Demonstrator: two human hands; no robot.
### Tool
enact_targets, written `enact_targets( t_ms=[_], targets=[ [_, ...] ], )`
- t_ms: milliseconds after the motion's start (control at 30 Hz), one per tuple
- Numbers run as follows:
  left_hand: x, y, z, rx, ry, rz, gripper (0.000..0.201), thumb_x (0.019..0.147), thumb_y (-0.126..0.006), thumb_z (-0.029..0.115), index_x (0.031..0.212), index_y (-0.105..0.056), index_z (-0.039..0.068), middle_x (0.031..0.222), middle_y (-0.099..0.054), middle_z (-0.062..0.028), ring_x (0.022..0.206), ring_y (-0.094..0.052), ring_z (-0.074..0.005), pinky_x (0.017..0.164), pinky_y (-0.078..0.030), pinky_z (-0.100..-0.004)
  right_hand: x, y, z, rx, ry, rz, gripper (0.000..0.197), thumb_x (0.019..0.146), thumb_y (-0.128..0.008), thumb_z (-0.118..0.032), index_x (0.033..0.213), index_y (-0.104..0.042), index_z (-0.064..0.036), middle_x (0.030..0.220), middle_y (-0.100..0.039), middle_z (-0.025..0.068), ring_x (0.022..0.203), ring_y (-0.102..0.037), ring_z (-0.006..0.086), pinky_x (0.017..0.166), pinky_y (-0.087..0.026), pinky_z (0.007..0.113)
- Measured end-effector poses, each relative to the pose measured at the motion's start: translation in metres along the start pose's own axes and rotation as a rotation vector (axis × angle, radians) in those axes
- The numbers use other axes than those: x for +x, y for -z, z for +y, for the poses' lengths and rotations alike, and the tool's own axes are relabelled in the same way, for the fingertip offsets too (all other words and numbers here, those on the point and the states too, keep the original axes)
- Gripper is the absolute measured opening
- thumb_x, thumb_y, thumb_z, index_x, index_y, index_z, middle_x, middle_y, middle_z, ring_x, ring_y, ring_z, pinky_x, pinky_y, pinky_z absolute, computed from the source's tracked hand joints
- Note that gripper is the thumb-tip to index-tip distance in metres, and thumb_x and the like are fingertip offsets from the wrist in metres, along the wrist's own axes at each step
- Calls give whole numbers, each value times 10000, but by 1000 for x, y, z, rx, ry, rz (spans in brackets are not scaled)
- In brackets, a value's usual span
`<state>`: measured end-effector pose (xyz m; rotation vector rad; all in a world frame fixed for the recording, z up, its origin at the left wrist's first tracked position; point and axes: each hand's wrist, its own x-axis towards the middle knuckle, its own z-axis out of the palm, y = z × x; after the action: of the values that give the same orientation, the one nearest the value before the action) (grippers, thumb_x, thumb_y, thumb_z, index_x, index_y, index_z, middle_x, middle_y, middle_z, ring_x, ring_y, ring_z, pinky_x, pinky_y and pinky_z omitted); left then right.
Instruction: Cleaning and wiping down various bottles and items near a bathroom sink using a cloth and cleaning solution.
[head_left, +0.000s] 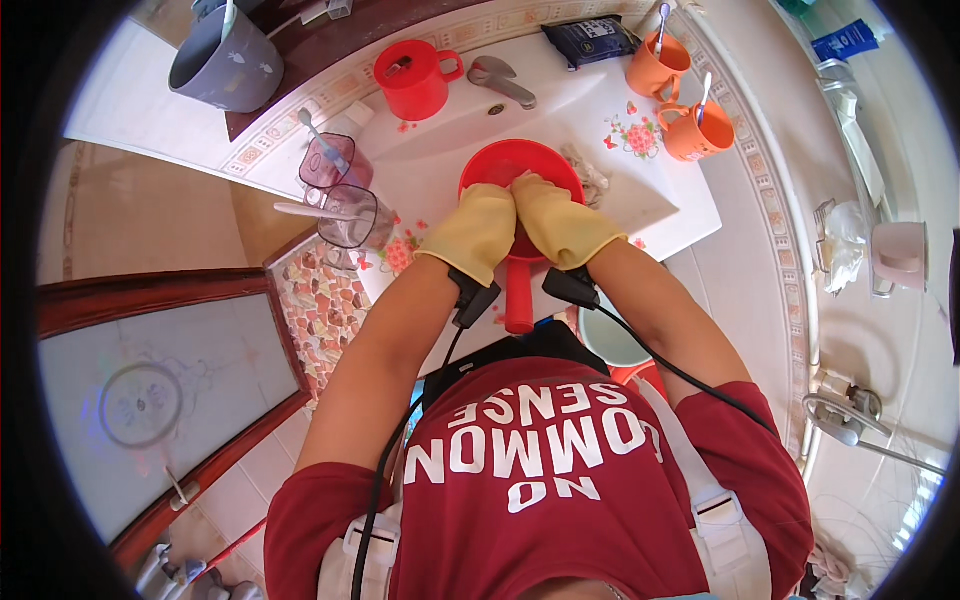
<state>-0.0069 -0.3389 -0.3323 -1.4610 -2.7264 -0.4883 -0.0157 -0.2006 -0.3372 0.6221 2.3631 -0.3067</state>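
Both my hands wear yellow rubber gloves and meet over a red long-handled water dipper (519,300) in the washbasin. My left hand (470,228) is on the left of its bowl and my right hand (562,222) on the right. The two gloves press close together, fingers curled down into the bowl. What they hold, if anything, is hidden under the gloves. The dipper's handle points toward my body. A crumpled greyish cloth-like thing (594,182) lies just right of the bowl.
Around the white flowered basin (665,215) stand a red mug (414,88), a faucet (502,82), a dark packet (590,42), orange cups (698,132) with toothbrushes and clear tumblers (350,217). Below the basin's front shows a pale bowl (608,338). Cables run along both my arms.
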Motion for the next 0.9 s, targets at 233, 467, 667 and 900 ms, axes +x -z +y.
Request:
enact_targets(
  t_ms=[233,467,667,900],
  targets=[
    [87,24,24,-60,565,-793,384,858,-750,233,1185,-743,32,1183,-740,-164,1080,-720,-350,910,-575,-461,11,20,65,140,342,199,249,890,-697,-157,1133,-707,-102,1112,-710,186,929,-698,328,824,-564,453],
    [68,54,24,-768,668,-712,298,869,-745,251,1028,-738,0,972,-757,-129,886,-734,-251,791,-575,-397,-30,54,79,617,697,403,281,844,-706,-51,1116,-745,-111,924,-748,146,912,-725,320,814,-576,405],
    [50,96,55,-1163,872,-442,331,915,-690,176,1170,-644,-29,884,-713,-94,766,-695,-174,700,-549,-279,-30,79,102,633,614,780,359,838,-619,31,1146,-743,-105,1027,-736,181,935,-720,347,826,-579,405],
    [29,98,56,-1480,797,-202,398,944,-668,179,1303,-579,33,963,-725,-38,722,-648,-68,614,-460,-192,-69,77,82,617,962,594,428,766,-519,99,1114,-735,-27,1047,-708,205,977,-677,391,916,-535,405]
  ],
)
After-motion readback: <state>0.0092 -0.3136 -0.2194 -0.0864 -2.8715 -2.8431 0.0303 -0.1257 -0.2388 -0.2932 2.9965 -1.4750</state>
